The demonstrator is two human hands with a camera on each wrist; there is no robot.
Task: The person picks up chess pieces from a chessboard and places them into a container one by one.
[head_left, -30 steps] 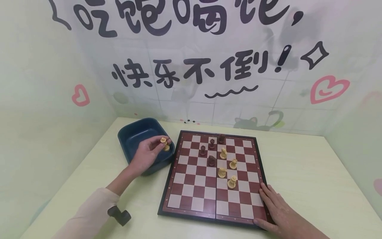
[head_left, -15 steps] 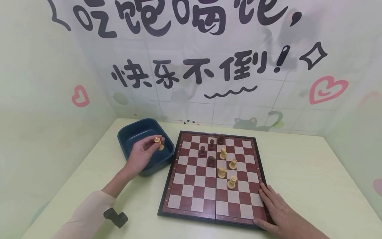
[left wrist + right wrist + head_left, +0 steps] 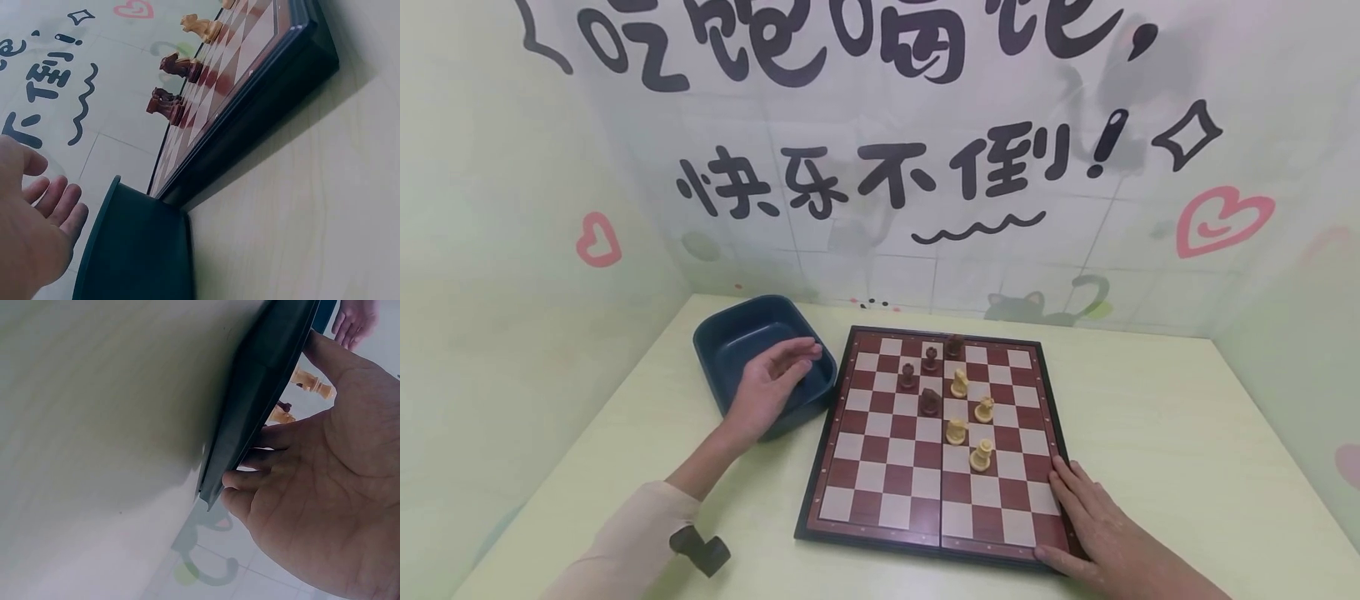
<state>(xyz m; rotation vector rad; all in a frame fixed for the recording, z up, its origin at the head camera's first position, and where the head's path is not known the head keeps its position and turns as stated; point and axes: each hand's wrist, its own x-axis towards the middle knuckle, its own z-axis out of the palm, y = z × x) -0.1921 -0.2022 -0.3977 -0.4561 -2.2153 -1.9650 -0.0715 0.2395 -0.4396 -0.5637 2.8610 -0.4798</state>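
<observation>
My left hand (image 3: 767,387) hovers over the dark blue bin (image 3: 707,342), its fingers loosely bent and nothing between them. In the left wrist view the thumb and fingertips of that hand (image 3: 37,219) are spread apart beside the bin wall (image 3: 140,250). Right of the bin lies a chessboard (image 3: 880,508) with red-brown and cream squares. My right hand (image 3: 1101,525) rests along its near right edge, fingers extended; the right wrist view shows that palm (image 3: 331,481) against the black side of the board (image 3: 250,394). The bin's floor is partly hidden by my left hand.
Several chess pieces stand on the board: cream ones such as a knight (image 3: 958,383) and a piece with a round top (image 3: 981,455), and dark ones such as a knight (image 3: 930,402). A wall sheet (image 3: 887,275) with black lettering rises behind the table (image 3: 1187,433).
The cream chess piece that my left hand was pinching has left its fingers over the bin, and the fingers have loosened. My right hand stays on the board's edge.
</observation>
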